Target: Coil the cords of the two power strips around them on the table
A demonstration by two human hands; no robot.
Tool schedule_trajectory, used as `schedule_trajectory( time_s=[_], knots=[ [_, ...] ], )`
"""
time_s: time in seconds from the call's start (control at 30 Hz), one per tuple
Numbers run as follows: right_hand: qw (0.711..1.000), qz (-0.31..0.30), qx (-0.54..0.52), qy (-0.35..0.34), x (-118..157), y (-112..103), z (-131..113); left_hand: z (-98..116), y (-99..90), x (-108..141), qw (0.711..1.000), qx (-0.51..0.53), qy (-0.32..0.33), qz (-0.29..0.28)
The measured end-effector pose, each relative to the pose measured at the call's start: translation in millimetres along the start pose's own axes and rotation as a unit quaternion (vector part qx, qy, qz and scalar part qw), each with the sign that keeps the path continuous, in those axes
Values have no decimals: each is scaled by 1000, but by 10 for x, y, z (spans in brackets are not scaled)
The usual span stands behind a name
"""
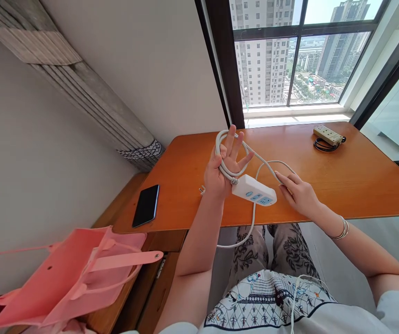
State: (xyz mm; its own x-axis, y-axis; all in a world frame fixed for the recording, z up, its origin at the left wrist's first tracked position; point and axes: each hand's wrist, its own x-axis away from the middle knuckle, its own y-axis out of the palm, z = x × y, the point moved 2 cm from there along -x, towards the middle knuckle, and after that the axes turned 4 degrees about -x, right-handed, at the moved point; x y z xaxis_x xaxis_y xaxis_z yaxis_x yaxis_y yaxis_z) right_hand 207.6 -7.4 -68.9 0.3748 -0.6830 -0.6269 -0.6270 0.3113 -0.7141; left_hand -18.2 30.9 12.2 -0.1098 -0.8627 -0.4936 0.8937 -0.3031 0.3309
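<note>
A white power strip (pixel 254 189) with blue-marked sockets hangs just right of my left hand (pixel 224 167), above the table's front edge. Loops of its white cable (pixel 223 170) go around the fingers of my left hand, the thumb bent over them and the other fingers spread. My right hand (pixel 298 192) pinches the cable to the right of the strip, between thumb and fingers. From there the cable curves back behind the strip and hangs below the table edge over my lap. A plug (pixel 202 189) shows partly behind my left wrist.
On the orange-brown table (pixel 355 185), a black phone (pixel 146 205) lies at the left and a beige power strip (pixel 328 135) with a black cord at the back right. A pink bag (pixel 67 273) stands lower left. A window is behind.
</note>
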Motion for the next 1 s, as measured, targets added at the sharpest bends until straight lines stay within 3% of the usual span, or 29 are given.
schedule_trajectory(
  time_s=[0.1, 0.27, 0.43, 0.57, 0.67, 0.83, 0.9, 1.0],
  knots=[
    [992, -35, 76, -97, -112, -187, -66, -50, -18, 11, 999, -9, -14, -33],
    [964, -71, 78, -243, -397, -518, -321, -84, 5, 38, 995, -40, -45, -81],
    [953, -124, 38, -273, -610, -532, -542, -140, 124, 99, 985, -42, -81, -144],
    [952, -99, 17, -289, -680, -412, -671, -216, 240, 164, 980, -15, -84, -180],
    [962, -51, 34, -267, -717, -411, -740, -286, 268, 201, 981, -34, -94, -168],
    [989, 2, 0, -150, -824, -546, -647, -400, 255, 275, 964, 44, -214, -151],
    [991, -39, -53, -115, -881, -560, -549, -398, 269, 298, 953, 78, -234, -176],
    [974, -157, -154, -61, -955, -529, -423, -367, 312, 327, 925, 110, -266, -248]
  ],
)
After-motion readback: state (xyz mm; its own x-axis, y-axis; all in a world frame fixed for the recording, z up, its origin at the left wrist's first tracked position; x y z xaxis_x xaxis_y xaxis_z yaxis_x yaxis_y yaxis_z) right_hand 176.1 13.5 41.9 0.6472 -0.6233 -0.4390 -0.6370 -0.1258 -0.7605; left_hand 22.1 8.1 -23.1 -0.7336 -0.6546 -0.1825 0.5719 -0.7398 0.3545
